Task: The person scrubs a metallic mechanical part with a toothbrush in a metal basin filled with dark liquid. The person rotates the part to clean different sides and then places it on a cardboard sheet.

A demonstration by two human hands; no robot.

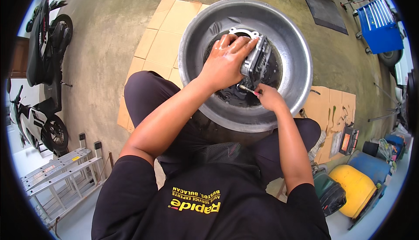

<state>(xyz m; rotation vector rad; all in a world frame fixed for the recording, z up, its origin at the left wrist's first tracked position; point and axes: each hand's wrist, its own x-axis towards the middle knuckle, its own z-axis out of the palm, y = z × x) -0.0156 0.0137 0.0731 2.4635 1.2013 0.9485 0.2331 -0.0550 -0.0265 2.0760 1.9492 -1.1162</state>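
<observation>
A wide round metal basin (296,76) with dark liquid in its bottom stands in front of me, between my knees. My left hand (226,60), wet, grips a metal engine part (253,56) with a gasket-like flange at its far end, tilted over the liquid. In my right hand (269,96) is a small brush (247,89), its handle held between thumb and fingers. The brush head is just below the near end of the metal part; whether they touch I cannot tell. The part's underside is partly hidden.
Flattened cardboard (157,46) lies under the basin, more (322,109) at the right with a battery (348,141) on it. A blue tool cart (379,27) stands far right, a yellow plastic drum (353,187) lower right. Motorcycles (42,46) and an aluminium ladder (59,171) are at the left.
</observation>
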